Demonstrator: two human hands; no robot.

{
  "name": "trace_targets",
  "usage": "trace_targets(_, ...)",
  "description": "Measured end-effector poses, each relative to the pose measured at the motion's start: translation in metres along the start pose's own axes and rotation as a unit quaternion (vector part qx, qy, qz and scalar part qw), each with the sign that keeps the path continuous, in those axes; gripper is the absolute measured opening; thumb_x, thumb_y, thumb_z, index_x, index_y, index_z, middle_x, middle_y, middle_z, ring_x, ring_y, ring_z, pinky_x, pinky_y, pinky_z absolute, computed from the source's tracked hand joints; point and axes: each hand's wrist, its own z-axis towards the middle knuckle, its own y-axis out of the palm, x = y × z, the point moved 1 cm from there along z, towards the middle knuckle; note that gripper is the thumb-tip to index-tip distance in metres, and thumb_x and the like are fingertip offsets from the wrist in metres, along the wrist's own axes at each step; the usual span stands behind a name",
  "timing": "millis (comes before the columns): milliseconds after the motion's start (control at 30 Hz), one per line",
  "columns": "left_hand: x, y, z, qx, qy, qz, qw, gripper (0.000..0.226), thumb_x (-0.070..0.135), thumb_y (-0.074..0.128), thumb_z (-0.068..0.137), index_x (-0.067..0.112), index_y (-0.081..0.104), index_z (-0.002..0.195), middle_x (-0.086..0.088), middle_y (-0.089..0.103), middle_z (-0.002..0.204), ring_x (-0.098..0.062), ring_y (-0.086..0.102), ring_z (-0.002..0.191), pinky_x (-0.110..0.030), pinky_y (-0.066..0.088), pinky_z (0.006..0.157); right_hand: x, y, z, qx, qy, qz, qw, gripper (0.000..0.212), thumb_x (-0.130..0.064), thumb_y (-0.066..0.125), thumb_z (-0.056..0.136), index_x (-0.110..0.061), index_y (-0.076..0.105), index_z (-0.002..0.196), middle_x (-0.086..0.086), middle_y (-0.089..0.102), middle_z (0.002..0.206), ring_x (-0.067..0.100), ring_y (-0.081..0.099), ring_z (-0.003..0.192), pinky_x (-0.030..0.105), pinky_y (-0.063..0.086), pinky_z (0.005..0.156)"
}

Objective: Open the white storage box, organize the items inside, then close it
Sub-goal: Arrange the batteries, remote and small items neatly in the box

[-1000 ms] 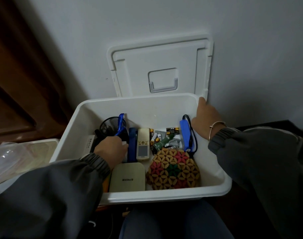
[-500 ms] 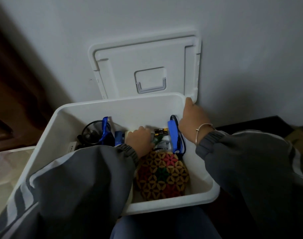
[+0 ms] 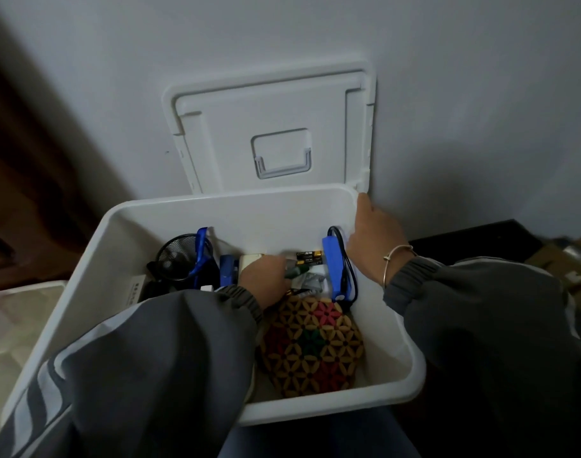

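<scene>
Reaching into the white plastic storage box (image 3: 216, 201), the left hand (image 3: 264, 279) is down among the loose batteries (image 3: 310, 256). Has it got one?

— Cannot tell; its fingers are hidden under the hand itself. The right hand (image 3: 375, 239) rests on the right rim, forefinger straight toward the far corner, holding nothing.

— And the box?

— Before the person's knees, by the wall, its white lid (image 3: 272, 127) standing up behind the far rim. The batteries are probably smooth and apt to roll, so I would pinch each across the middle. The round woven mat (image 3: 312, 345) looks light and stiff; take it by the edge. The blue oblong device (image 3: 335, 269) trails a black cord (image 3: 351, 276), so lift both together. The lid looks light; use its recessed handle (image 3: 282, 160).
</scene>
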Motion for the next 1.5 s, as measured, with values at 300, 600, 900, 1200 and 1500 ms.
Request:
trace_targets(300, 0.0, -0.007, -0.027, 0.069, -0.096, -0.125, 0.985, 0.026, 0.03, 0.057, 0.093, 0.005, 0.058, 0.1, -0.013, 0.064, 0.102, -0.027, 0.061, 0.093, -0.034, 0.048, 0.072, 0.003, -0.007, -0.017, -0.015, -0.028, 0.017, 0.999, 0.063, -0.005, 0.053, 0.088, -0.006, 0.022, 0.143, 0.018, 0.053, 0.124, 0.031, 0.055, 0.107, 0.032, 0.044, 0.086)
trace_targets(600, 0.007, -0.039, -0.054, -0.081, -0.025, -0.253, 0.964, 0.027, 0.03, 0.066, 0.088, 0.009, 0.067, 0.105, -0.002, 0.065, 0.101, -0.017, 0.062, 0.094, -0.029, 0.052, 0.084, 0.002, -0.007, -0.017, -0.019, -0.018, 0.061, 0.998, 0.06, -0.003, 0.053, 0.087, -0.009, 0.025, 0.14, 0.015, 0.053, 0.121, 0.028, 0.056, 0.104, 0.03, 0.044, 0.082)
trace_targets(900, 0.021, -0.004, -0.08, -0.191, 0.054, -0.071, 0.978, 0.028, 0.044, 0.064, 0.087, 0.017, 0.059, 0.095, 0.001, 0.06, 0.099, -0.014, 0.057, 0.088, -0.02, 0.044, 0.066, 0.004, -0.005, -0.016, -0.013, -0.021, 0.069, 0.997, 0.061, -0.003, 0.055, 0.087, -0.008, 0.026, 0.14, 0.015, 0.054, 0.119, 0.027, 0.057, 0.103, 0.028, 0.045, 0.081)
trace_targets(1200, -0.004, 0.015, -0.047, 0.051, -0.003, 0.028, 0.998, 0.064, 0.056, 0.054, 0.087, 0.017, 0.039, 0.136, -0.008, 0.048, 0.13, -0.026, 0.046, 0.119, -0.038, 0.043, 0.095, 0.003, -0.005, -0.016, -0.017, -0.02, 0.061, 0.998, 0.063, -0.001, 0.052, 0.087, -0.008, 0.021, 0.142, 0.016, 0.053, 0.121, 0.027, 0.057, 0.102, 0.025, 0.04, 0.077)
trace_targets(1500, 0.012, 0.022, -0.024, -0.016, 0.025, 0.119, 0.993, 0.072, 0.059, 0.048, 0.09, 0.005, 0.034, 0.136, -0.015, 0.043, 0.131, -0.028, 0.051, 0.117, -0.035, 0.048, 0.09, 0.003, -0.006, -0.018, -0.02, -0.019, 0.071, 0.997, 0.063, -0.001, 0.054, 0.086, -0.009, 0.023, 0.14, 0.014, 0.053, 0.121, 0.026, 0.057, 0.103, 0.033, 0.048, 0.086)
